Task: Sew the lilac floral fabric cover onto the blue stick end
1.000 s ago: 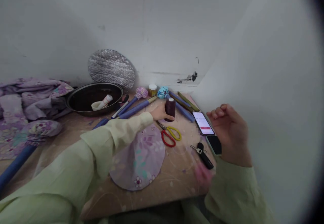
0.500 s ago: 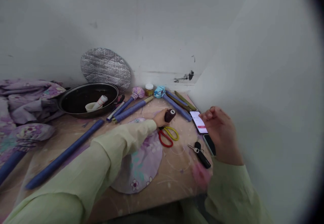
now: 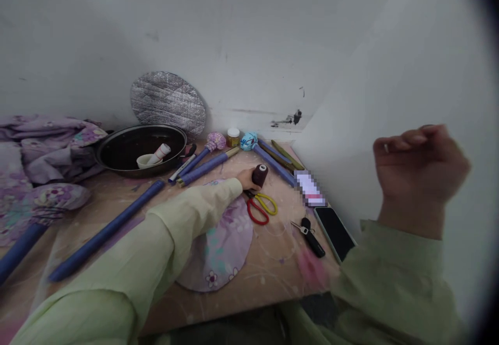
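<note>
My left hand (image 3: pixel 245 179) is closed round a spool of dark brown thread (image 3: pixel 259 177), which stands tilted on the table. Just in front of it lie scissors (image 3: pixel 257 215) with one red and one yellow handle. Under my left forearm a round piece of lilac flowered cloth (image 3: pixel 226 254) is spread out, partly hidden by the sleeve. My right hand (image 3: pixel 419 168) is raised at the right, away from the table, with its fingers curled and pressed together. Whatever is between those fingers, if anything, is too fine to see.
A lit phone (image 3: pixel 310 188), a dark phone (image 3: pixel 335 233) and keys (image 3: pixel 310 236) lie on the right. Behind are a black pan (image 3: pixel 105 160), a lidded jar (image 3: pixel 233 138) and cloth-headed sticks (image 3: pixel 249 141). A blue rod (image 3: pixel 109 230) lies left. Walls stand behind and right.
My right hand has moved up and to the right, away from the phones, uncovering more of the dark one. My left hand still grips the spool in about the same place.
</note>
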The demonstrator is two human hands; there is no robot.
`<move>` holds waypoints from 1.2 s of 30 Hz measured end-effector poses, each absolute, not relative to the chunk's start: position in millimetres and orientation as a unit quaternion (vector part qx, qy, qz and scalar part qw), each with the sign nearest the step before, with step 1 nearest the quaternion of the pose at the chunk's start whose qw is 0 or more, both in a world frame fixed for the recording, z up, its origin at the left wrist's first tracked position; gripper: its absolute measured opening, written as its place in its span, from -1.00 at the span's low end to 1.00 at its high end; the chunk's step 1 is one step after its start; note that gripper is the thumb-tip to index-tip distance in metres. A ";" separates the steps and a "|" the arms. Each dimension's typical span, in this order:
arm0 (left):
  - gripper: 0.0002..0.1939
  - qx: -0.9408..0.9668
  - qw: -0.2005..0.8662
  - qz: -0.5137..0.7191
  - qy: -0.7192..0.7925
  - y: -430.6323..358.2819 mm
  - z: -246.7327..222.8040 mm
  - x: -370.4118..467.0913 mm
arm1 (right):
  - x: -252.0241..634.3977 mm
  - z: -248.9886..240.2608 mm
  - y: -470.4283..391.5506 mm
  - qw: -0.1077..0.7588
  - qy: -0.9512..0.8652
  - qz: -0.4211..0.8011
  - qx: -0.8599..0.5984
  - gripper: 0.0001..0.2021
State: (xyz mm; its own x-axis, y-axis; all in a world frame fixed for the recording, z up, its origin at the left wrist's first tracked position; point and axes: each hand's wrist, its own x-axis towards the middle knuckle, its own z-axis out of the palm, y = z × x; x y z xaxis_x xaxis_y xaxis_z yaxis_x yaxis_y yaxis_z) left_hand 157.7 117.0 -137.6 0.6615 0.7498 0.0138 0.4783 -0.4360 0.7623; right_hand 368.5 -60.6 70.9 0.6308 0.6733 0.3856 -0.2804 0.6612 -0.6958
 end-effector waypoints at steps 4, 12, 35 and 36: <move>-0.65 0.834 0.377 0.167 0.366 115.2 -119.9 154.1 | 343.7 78.9 -92.5 0.831 -0.370 0.292 -0.297 -0.69; -0.68 0.863 0.337 0.141 0.350 86.0 -99.8 86.8 | 289.9 63.3 -105.8 0.737 -0.496 0.287 -0.359 -0.82; -0.71 0.741 0.484 0.430 0.179 24.6 -9.8 32.8 | 239.1 50.2 -96.5 0.513 -0.737 0.119 -0.425 -0.80; -0.70 0.734 0.491 0.439 0.165 17.8 0.8 30.6 | 239.0 53.9 -95.1 0.485 -0.763 0.090 -0.417 -0.81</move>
State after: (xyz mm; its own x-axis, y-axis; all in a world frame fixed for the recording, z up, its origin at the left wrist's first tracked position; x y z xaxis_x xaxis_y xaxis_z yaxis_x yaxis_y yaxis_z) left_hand 30.6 17.8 0.8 0.5599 0.6736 0.4824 -0.1895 -0.4627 0.8660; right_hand 239.0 -95.1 53.9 -0.1817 0.7240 0.6654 0.5485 0.6363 -0.5425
